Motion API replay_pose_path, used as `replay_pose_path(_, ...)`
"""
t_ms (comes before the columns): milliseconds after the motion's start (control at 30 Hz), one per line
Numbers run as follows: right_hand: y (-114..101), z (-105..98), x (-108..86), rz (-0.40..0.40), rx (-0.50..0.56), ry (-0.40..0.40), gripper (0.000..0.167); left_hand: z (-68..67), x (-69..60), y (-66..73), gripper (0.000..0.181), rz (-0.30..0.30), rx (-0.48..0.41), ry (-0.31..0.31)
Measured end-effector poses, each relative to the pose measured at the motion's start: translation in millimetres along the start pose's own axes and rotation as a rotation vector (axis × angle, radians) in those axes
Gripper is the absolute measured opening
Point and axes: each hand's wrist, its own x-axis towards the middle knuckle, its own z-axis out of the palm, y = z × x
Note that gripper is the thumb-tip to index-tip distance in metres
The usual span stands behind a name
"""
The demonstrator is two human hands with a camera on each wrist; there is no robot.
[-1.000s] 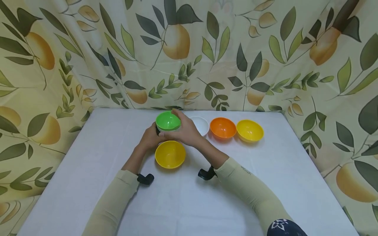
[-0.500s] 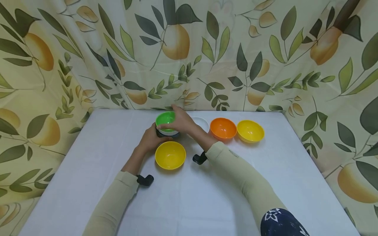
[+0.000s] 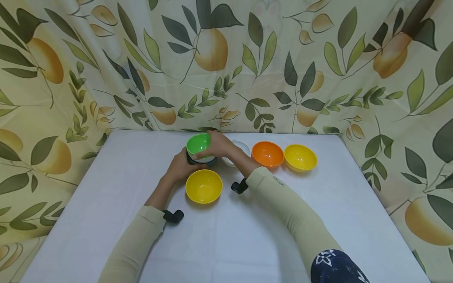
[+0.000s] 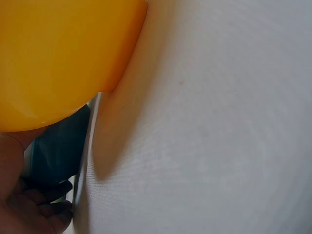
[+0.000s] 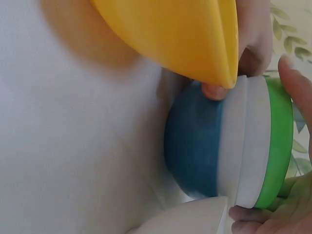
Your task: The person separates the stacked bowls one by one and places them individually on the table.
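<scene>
Left hand (image 3: 179,167): fingers clamped around the blue bowl (image 5: 195,146) at the bottom of the stack; right hand (image 3: 220,146): thumb and fingers clamped on opposite sides of the green bowl (image 3: 197,144) at the top; white rims (image 5: 254,146) show between; the stack is upright near the surface's (image 3: 219,243) far edge, behind the front yellow bowl (image 3: 204,187); rightward, a white bowl (image 3: 244,147), orange bowl (image 3: 267,154) and second yellow bowl (image 3: 300,158) form a row.

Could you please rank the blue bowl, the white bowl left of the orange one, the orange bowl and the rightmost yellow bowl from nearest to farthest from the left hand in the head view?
From the left hand:
1. Blue bowl: in its grip.
2. White bowl: to its right.
3. Orange bowl: farther right.
4. Rightmost yellow bowl: the row's right end.
</scene>
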Motion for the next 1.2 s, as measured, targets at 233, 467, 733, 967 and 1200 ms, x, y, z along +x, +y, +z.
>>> replay_pose_path(233, 3, 0, 0.9, -0.049, 0.014, -0.013, 0.096, -0.1, 0.0, -1.3, 0.101, -0.008, -0.003, 0.004)
replay_pose_path(467, 8, 2, 2.0, -0.071, 0.001, 0.025, 0.097, 1.4, 1.3, -1.5, 0.103, -0.013, 0.007, 0.006)
replay_pose_path(733, 6, -2, 0.0, -0.097, 0.0, 0.056, 0.091, 1.2, 2.2, 0.0, 0.104, -0.008, 0.005, 0.01)
replay_pose_path(967, 0, -7, -6.2, -0.119, 0.045, 0.076, 0.097, 0.2, 1.2, 0.9, 0.103, 0.001, 0.006, 0.003)
replay_pose_path(1200, -6, -11, -24.2, -0.129, 0.095, 0.116, 0.098, 0.2, -0.3, 0.8, 0.101, -0.01, -0.008, 0.015)
